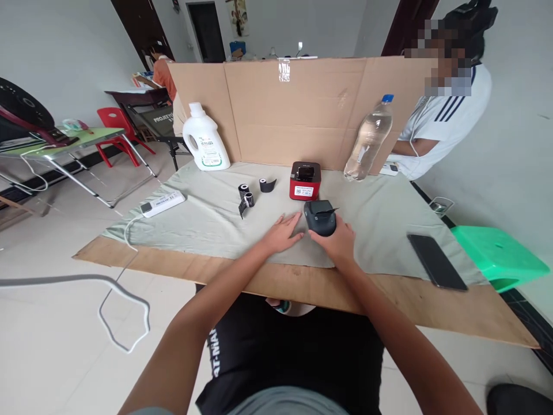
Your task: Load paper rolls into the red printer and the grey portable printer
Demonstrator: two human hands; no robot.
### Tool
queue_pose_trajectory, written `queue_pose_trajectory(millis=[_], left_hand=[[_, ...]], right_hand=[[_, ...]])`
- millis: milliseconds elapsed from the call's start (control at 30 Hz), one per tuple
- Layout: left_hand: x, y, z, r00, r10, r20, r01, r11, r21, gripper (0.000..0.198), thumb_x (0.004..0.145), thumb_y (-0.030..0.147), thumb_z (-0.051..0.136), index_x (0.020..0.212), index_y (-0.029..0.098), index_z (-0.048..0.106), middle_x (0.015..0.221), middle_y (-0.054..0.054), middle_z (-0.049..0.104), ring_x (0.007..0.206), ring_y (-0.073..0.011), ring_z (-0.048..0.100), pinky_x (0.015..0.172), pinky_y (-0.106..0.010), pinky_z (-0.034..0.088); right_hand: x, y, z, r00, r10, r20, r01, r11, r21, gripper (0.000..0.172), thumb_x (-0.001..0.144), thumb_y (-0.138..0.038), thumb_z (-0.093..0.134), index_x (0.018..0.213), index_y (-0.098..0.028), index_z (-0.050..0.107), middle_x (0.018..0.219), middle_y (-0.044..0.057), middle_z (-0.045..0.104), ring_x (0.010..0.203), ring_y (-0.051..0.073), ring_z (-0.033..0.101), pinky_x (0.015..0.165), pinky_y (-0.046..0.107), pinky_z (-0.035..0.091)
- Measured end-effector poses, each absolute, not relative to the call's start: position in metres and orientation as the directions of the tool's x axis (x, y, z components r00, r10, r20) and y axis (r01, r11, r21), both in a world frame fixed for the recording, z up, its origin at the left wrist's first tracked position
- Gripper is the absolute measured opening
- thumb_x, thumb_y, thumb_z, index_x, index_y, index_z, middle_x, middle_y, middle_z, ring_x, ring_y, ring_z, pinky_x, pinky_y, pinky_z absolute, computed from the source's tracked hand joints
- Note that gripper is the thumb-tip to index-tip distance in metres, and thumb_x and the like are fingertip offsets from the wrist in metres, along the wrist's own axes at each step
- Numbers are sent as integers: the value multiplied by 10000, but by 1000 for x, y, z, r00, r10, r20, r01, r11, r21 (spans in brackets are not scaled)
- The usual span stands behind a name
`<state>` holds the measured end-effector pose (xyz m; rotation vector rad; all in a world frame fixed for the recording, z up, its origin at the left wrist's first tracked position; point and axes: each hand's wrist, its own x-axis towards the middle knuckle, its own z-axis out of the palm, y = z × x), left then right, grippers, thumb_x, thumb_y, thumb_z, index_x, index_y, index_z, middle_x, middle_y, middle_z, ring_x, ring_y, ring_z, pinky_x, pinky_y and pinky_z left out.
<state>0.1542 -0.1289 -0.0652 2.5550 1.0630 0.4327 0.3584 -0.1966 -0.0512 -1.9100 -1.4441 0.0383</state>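
Head view, from where I'm standing: R hand (342, 242) has the black box (320, 221) (a small printer, by the look of it) gripped from the near R corner, thumb along the near side, fingers round the R side. L hand (280, 235) holds nothing: palm down on the cloth (207, 222), fingers spread wide, tips pointing R at the box.

Key relation: box sits b/w the two hands, near the front of the table (302, 275), just R of the L fingertips, w/ what looks like a slim gap there, so R hand is the nearer, already in contact. Box looks upright; long axis I can't call, since R hand covers part of it. A thin black flap (330, 211) sticks out of its top, pointing R.

Straight behind, v. close, is a red box (305, 190) w/ a white label; can't tell if the two touch. Off L & a bit farther back: black rolls (249, 200), two together plus one apart w/ a loose tail. Phone (436, 261) lies well R of R hand, its long side slanting toward the near R corner. Back of table: white jug (206, 141) L, clear bottle (369, 138) R, both by the cardboard (294, 115).
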Motion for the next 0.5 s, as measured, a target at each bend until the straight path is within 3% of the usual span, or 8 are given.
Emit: queue_pose_trajectory(millis=[133, 333, 500], left_hand=[[155, -127, -66, 689, 699, 190, 590, -694, 412, 738, 1030, 406, 396, 1658, 139, 115, 1638, -152, 433, 1562, -230, 361, 1324, -500, 170], [158, -127, -70, 715, 671, 197, 596, -732, 328, 684, 992, 296, 432, 1621, 100, 249, 1601, -182, 480, 1526, -265, 414, 1318, -530, 179], [161, -129, -65, 666, 705, 242, 654, -709, 265, 611, 944, 195, 442, 1536, 44, 429, 1283, -201, 700, 1348, -298, 566, 1221, -491, 354]], right_hand=[[342, -205, -50, 331, 864, 379, 828, -73, -556, 963, 639, -707, 818, 1389, -176, 532, 1252, 176, 718, 1164, 426, 603, 1038, 561, 420], [337, -206, -57, 337, 864, 374, 834, -90, -544, 910, 638, -595, 840, 1337, -126, 495, 1306, 253, 646, 1248, 445, 575, 1060, 571, 427], [332, -209, -59, 320, 867, 382, 850, -85, -520, 897, 642, -576, 827, 1331, -140, 453, 1290, 247, 627, 1261, 438, 569, 1048, 562, 437]])
